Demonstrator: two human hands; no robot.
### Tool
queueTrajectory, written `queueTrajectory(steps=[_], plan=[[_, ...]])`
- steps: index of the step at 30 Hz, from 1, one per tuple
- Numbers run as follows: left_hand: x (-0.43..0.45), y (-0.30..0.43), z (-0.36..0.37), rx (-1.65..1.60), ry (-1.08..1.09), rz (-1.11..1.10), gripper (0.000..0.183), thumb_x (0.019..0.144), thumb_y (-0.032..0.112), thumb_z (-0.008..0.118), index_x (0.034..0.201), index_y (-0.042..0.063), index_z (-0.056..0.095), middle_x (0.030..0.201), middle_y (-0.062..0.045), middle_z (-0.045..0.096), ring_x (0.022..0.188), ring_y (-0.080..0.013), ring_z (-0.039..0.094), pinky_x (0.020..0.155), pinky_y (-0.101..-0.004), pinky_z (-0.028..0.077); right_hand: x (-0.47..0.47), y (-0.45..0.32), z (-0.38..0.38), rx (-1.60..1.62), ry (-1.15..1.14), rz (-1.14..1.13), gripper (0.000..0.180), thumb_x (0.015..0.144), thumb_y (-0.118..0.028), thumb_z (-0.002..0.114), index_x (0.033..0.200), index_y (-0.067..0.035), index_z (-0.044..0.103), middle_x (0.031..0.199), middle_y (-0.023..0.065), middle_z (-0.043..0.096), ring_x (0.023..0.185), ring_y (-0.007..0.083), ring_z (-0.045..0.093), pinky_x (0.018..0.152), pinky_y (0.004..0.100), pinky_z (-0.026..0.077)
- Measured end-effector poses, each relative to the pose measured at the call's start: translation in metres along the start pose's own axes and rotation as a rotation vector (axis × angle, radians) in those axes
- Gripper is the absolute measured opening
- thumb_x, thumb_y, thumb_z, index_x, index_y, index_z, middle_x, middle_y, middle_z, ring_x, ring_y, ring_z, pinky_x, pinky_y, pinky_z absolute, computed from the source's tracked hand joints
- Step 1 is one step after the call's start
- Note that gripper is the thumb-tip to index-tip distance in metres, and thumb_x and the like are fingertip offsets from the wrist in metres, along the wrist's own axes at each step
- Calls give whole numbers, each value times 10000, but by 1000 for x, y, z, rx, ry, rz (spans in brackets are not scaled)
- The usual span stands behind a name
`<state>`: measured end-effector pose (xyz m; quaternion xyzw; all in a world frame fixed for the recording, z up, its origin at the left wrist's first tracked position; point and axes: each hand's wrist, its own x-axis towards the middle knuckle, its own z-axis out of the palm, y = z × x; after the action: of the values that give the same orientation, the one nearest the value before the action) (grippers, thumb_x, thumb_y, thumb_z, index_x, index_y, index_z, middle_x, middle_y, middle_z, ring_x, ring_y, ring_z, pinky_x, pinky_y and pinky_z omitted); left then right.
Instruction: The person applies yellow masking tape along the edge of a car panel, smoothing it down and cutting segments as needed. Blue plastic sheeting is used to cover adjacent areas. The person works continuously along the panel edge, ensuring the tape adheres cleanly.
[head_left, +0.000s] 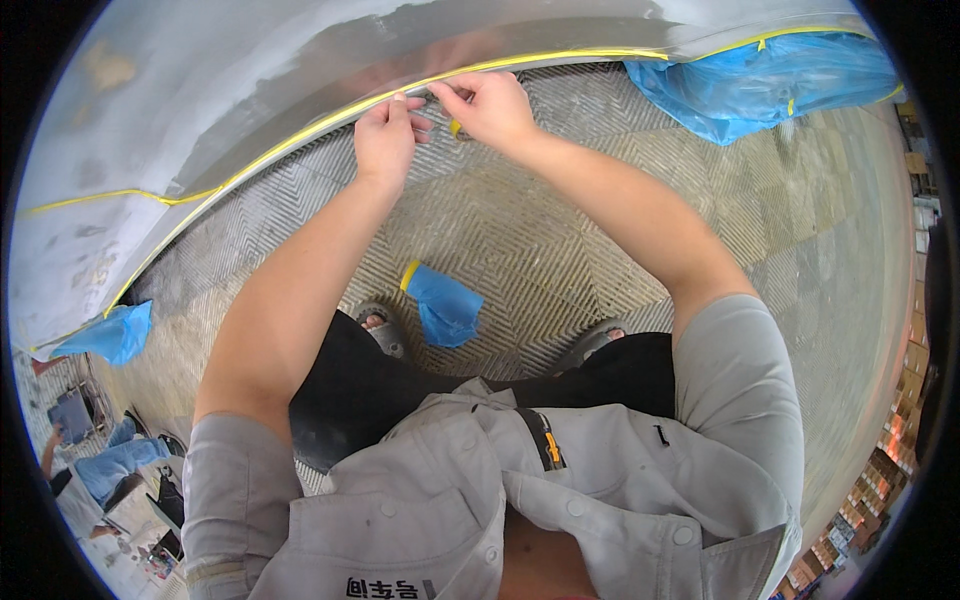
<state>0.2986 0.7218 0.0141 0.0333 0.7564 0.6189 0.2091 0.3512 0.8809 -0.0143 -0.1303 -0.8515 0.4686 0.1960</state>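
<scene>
Yellow masking tape (322, 121) runs along the lower edge of a grey, patchily coated vehicle body panel (247, 82). My left hand (386, 142) is at that edge, its thumb tip against the tape and its other fingers apart. Just to its right, my right hand (491, 109) pinches thumb to forefinger close under the taped edge. A yellow tape roll (457, 131) shows partly below my right hand, which hides the rest of it. What exactly lies between the right fingertips is too small to make out.
Blue masking film (765, 86) hangs from the panel at right, another piece (109, 334) at left. A roll of blue film with yellow tape (446, 304) lies on the ridged floor (525, 225) between my feet. A seated person (112, 465) is at lower left; boxes (862, 510) line the right.
</scene>
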Motion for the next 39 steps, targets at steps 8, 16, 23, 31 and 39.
queueTrajectory(steps=[8,16,23,31,39], plan=[[-1,-14,-44,3,-111,-52,322,1126,359,576,1209,94,738,912,8,716,761,-82,632,659,-236,459,-7,5,-1,124,-335,-45,306,961,-343,762,874,-54,813,765,74,785,664,193,737,653,353,574],[7,-32,-105,73,-26,73,253,1089,274,654,1202,65,740,965,-12,749,763,-89,659,650,-238,476,3,-32,67,293,-314,37,267,964,-303,773,973,-42,827,830,73,809,734,146,747,706,323,587],[17,-33,-132,65,-28,37,297,1088,293,663,1203,49,786,976,-10,764,784,-77,638,683,-237,486,-2,-42,108,384,-163,100,272,971,-304,757,940,-47,841,828,81,814,738,187,776,711,331,599],[21,-36,-132,56,-51,59,284,1076,296,686,1182,56,795,961,3,764,785,-69,622,691,-236,485,-6,-40,126,564,-77,154,214,1022,-196,751,1062,5,816,878,72,804,712,100,690,660,277,541],[20,-34,-130,51,-64,64,305,1094,308,656,1189,49,787,996,-12,769,808,-67,614,704,-230,479,-10,-53,129,710,-62,235,236,1024,-218,739,1019,5,818,824,53,784,735,73,670,660,270,530]])
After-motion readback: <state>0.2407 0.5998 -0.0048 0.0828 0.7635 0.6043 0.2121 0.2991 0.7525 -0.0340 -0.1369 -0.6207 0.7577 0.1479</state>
